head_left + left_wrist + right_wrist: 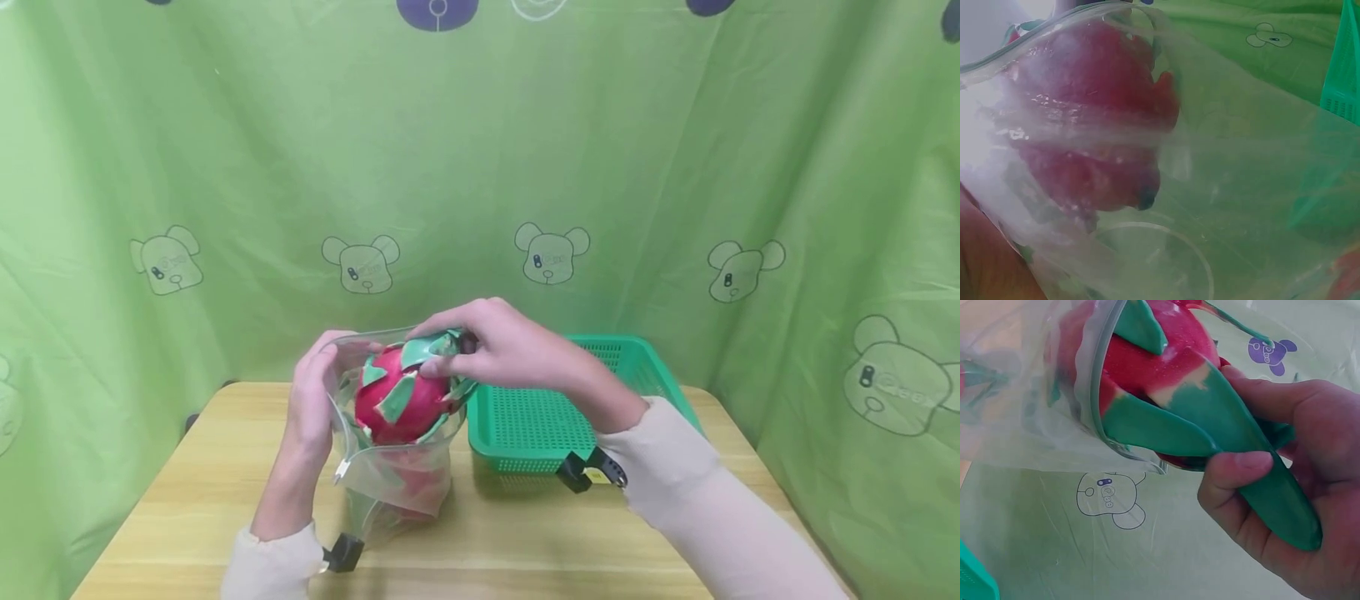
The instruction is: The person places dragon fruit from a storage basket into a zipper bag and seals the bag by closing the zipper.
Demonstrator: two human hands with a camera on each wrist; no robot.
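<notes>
While the right hand (498, 346) pinches a long green scale (1238, 425) of the dragon fruit (405, 396), the fruit sits in the mouth of the clear bag (375, 471), partly inside; left hand (311, 387) curled round the bag's left side at the rim. Green basket (525, 417) just beside, on the bench (570, 542). Risks, as I judge them: stiff scale tips could snag the rim and fold it inward; a slack left-hand hold would let the mouth sag and the fruit tip outward; a hard shove could strain the film or the zip; pulling by one scale might bend it. Hard to make out: the lower red shape (416, 487) blurs through the film, perhaps a second fruit. Left fingertips mostly veiled by plastic; left wrist view hazy, with only a dim edge of that hand. Cannot tell whether the bag's base bears on the bench.
</notes>
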